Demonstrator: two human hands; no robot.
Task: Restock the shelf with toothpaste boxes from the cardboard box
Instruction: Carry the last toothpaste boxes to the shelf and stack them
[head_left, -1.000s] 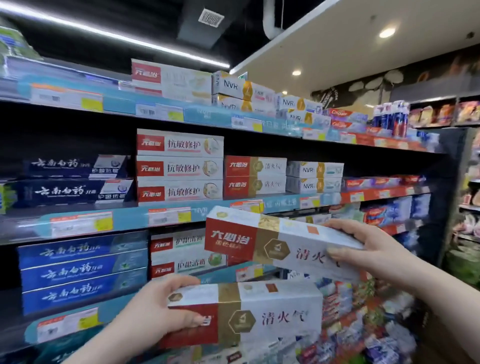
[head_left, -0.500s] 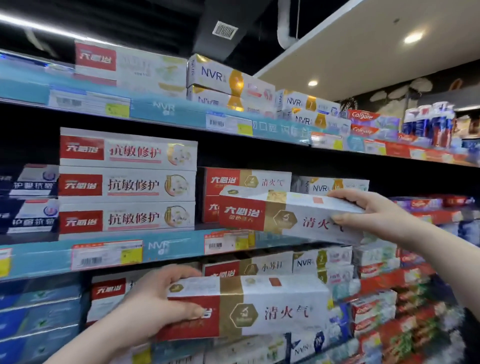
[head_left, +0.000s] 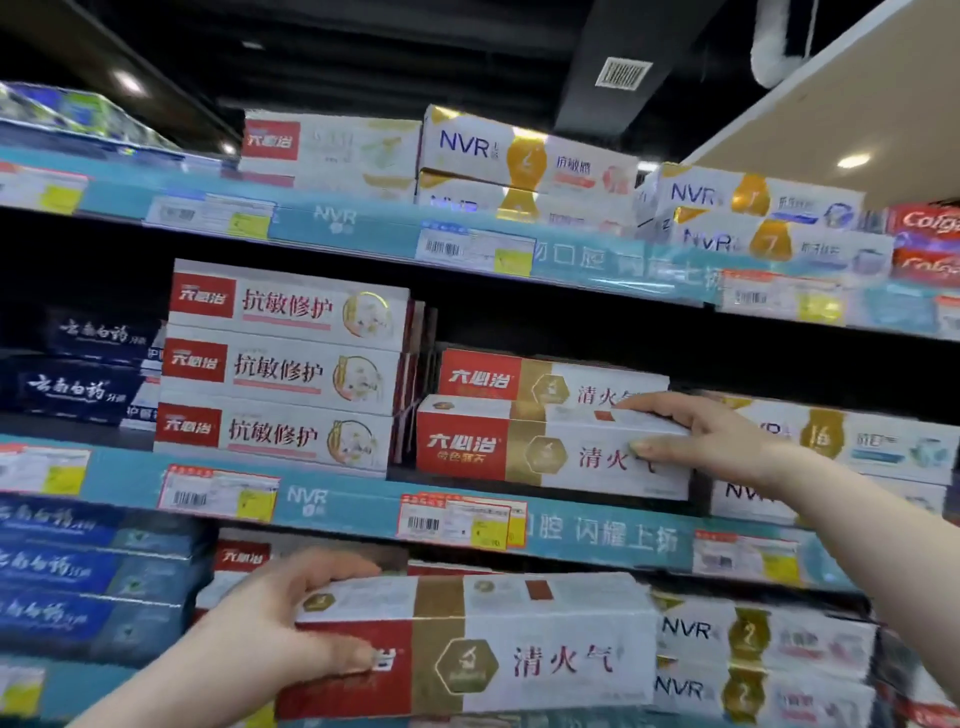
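Observation:
My right hand (head_left: 711, 441) grips the right end of a red, gold and white toothpaste box (head_left: 519, 449) that lies at the front of the middle shelf (head_left: 343, 506), in front of a matching box (head_left: 524, 382) that stands higher behind it. My left hand (head_left: 291, 629) holds the left end of a second identical toothpaste box (head_left: 509, 654) lower down, in front of the shelf below. The cardboard box is out of sight.
A stack of three red-and-white boxes (head_left: 280, 369) stands left of the placed box, dark blue boxes (head_left: 83, 384) farther left. NVR boxes (head_left: 872, 447) sit to the right and on the top shelf (head_left: 524, 156). Colgate boxes (head_left: 924, 244) are at far right.
My right hand has carried its box up and into the middle shelf, where it now rests on the shelf. My left hand stays low with the other box. The view has tilted upward.

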